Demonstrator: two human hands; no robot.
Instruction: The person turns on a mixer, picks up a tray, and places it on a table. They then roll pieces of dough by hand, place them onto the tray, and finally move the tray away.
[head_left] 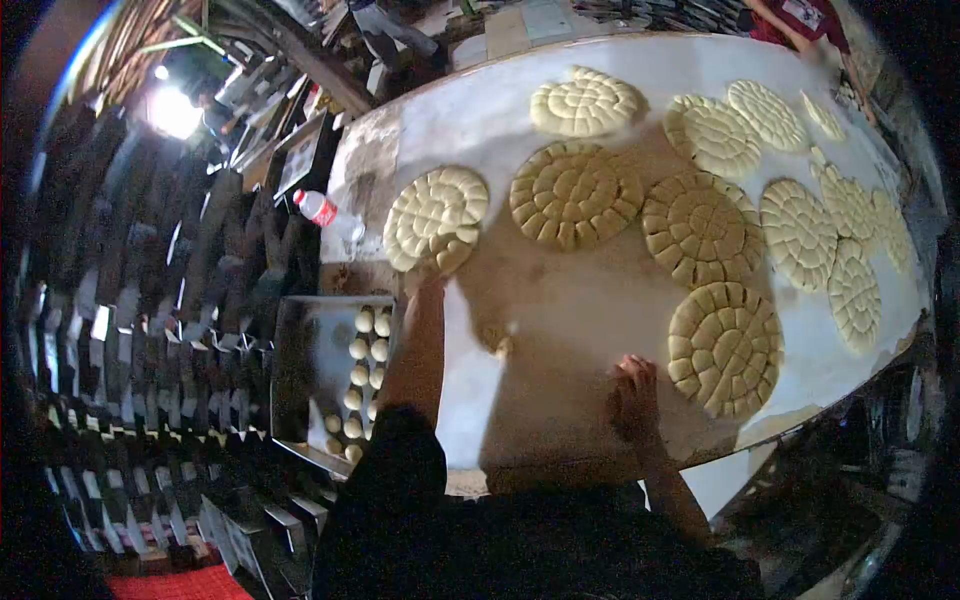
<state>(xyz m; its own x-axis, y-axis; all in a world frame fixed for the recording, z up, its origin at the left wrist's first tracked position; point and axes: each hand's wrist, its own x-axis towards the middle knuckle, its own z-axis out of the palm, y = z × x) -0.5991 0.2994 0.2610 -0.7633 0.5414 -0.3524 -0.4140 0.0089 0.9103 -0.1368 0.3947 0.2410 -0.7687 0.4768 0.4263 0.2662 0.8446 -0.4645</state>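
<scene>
My left hand (428,276) reaches to the near edge of a round slab of cut dough (436,212) at the left of the table. Its fingers, partly hidden, close around a dough piece (453,256) at that edge. Close to the table's front, my right hand (633,392) rests with curled fingers and nothing visible in them. Just right of it lies another scored dough round (725,348). Between my hands, a small pale lump (502,346) lies on the surface, too blurred to name.
Several more scored dough rounds (576,194) cover the table's far and right parts. A metal tray (300,345) left of the table holds several dough balls (359,374). A red-labelled bottle (318,208) lies beyond the tray. Another person (805,25) stands at the far right.
</scene>
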